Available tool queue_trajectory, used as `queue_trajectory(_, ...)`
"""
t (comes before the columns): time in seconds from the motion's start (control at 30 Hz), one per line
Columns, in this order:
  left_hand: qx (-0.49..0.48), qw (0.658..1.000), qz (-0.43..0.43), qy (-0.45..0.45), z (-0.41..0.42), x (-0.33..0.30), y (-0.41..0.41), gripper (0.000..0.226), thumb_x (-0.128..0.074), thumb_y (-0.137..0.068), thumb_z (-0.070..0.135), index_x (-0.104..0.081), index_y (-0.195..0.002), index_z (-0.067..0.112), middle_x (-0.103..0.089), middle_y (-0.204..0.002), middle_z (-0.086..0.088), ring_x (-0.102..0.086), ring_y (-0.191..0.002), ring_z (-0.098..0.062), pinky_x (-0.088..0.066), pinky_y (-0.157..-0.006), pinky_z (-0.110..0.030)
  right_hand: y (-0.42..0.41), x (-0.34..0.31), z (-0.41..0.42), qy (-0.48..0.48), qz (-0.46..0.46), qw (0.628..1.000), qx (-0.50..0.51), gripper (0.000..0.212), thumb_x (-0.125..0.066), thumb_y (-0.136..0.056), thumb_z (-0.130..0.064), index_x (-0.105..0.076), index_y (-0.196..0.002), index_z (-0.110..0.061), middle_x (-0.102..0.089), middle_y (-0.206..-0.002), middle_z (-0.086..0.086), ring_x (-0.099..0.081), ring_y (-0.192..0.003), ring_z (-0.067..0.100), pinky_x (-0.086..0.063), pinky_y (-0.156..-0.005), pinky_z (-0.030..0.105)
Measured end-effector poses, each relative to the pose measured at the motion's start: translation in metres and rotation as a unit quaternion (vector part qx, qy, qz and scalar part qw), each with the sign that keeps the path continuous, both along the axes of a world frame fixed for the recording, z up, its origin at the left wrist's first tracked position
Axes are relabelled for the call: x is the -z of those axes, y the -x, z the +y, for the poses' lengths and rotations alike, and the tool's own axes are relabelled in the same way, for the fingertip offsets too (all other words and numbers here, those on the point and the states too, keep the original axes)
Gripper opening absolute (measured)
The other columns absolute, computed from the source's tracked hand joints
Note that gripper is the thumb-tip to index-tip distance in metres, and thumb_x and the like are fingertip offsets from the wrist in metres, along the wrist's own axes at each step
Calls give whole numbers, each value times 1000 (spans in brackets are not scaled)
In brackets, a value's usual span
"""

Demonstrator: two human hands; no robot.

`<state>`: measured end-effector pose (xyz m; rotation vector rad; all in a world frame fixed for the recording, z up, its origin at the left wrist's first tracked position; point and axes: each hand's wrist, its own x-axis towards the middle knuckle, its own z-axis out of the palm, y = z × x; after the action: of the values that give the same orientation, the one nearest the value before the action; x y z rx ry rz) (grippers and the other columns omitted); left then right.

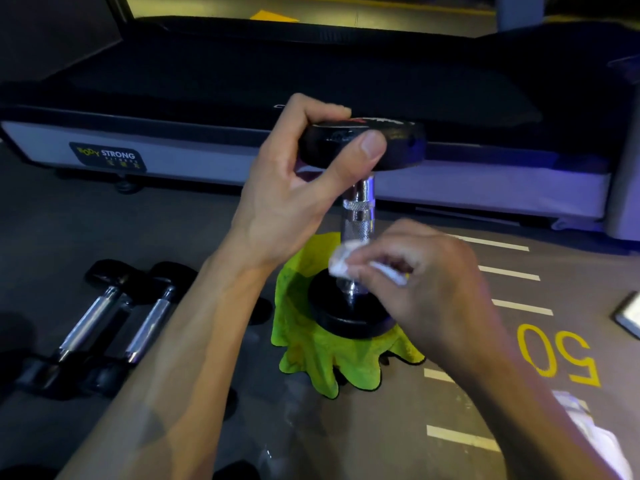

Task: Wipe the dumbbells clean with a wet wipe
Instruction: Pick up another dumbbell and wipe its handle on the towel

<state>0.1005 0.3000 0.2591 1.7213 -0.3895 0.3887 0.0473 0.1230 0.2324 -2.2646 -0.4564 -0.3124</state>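
Fingers first: the left hand (294,188) is clamped on the top head of the upright dumbbell (360,216), thumb pressed across the near side of that black disc and the other fingers curled over its far edge. Right hand (426,285) has its fingertips bunched up, pinching a scrunched white wet wipe (341,261) right against the lower end of the chrome handle, just above the bottom head. So the wipe sits between the fingertips and the bar, touching the metal on its near-right side, with a bit of it trailing back under the fingers.

Dumbbell stands on end, bottom head resting on a bright green cloth (322,355) spread on the floor (398,410), roughly mid-floor in front of a treadmill (207,140) with a "Body Strong" label. Two more dumbbells (114,320) lie flat side by side toward the left edge of the floor, well apart from both hands. White dashes and a yellow "50" (557,355) are painted on the floor to the right.
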Motion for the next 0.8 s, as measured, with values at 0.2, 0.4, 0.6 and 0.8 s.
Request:
queue_trajectory(0.2, 8, 1000, 5, 12, 5, 2, -3, 47, -67, -93, 42, -60, -121, 6, -62, -96, 15, -58, -84, 8, -44, -81, -14, 6, 18, 4, 1, -93, 995, 35, 17, -79, -88, -15, -78, -91, -31, -58, -94, -21, -56, -88, -9, -36, -79, 1)
queue_trajectory(0.4, 14, 1000, 15, 2, 6, 1, -4, 45, -68, -91, 47, -62, -120, 13, -62, -96, 18, -56, -86, 5, -46, -84, -23, -6, 0, 0, 54, -85, 995, -15, 8, -76, -90, -29, -77, -90, -37, -66, -92, -17, -62, -87, 9, -52, -77, 32)
queue_trajectory(0.6, 0, 999, 32, 6, 8, 0, -6, 47, -68, -89, 51, -63, -120, 16, -59, -86, 25, -56, -84, 1, -49, -85, -31, 4, 18, -4, 45, -15, 999, -23, 16, -79, -88, -15, -77, -90, -31, -64, -98, -16, -63, -89, -1, -46, -79, 13)
queue_trajectory(0.8, -11, 999, 38, 9, 5, -1, -7, 45, -68, -88, 54, -63, -117, 20, -61, -88, 22, -58, -86, -1, -53, -86, -33, -1, -2, -14, 99, 51, 993, -43, 16, -80, -83, -15, -76, -82, -31, -68, -89, -18, -63, -85, -6, -37, -72, 3)
